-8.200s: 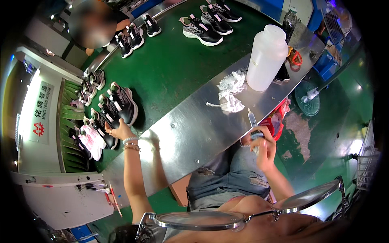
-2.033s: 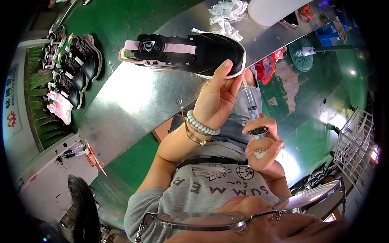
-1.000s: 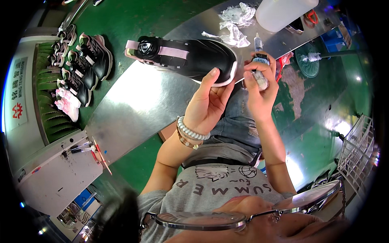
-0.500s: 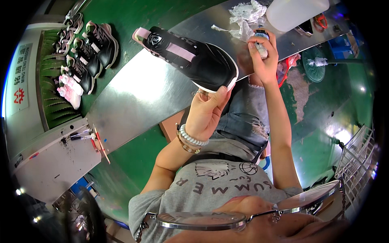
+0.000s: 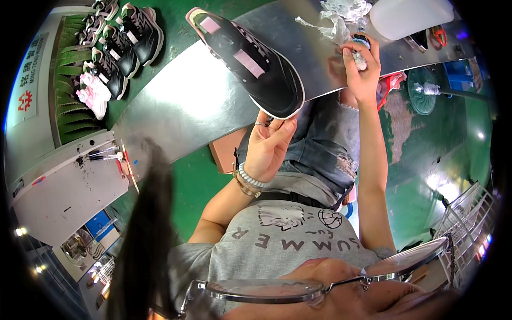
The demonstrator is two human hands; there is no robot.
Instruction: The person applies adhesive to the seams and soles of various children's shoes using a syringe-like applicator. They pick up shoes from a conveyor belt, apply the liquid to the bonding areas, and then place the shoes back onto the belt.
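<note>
My left hand (image 5: 268,145) pinches the toe of a black sneaker (image 5: 277,82) with pink straps and a pale sole edge. The shoe is held up over the metal table, its heel pointing away to the left and its upper facing me. My right hand (image 5: 364,77) is closed around a white crumpled wad (image 5: 359,61), which looks like cloth or tissue. By its fingertips shows a small container (image 5: 361,39) with a blue label, partly hidden by the fingers. I cannot make out whether that hand grips the container too.
Crumpled white tissue (image 5: 344,16) and a whitish plastic container (image 5: 410,17) are on the metal table (image 5: 178,114). Several black sneakers (image 5: 143,38) and a pink pair (image 5: 94,95) stand at the far left. Pens (image 5: 104,154) lie on a white surface.
The sneaker has turned so its toe points more toward me, and my left hand grips it nearer the toe tip. The whole view has shifted slightly; my right hand keeps its hold.
</note>
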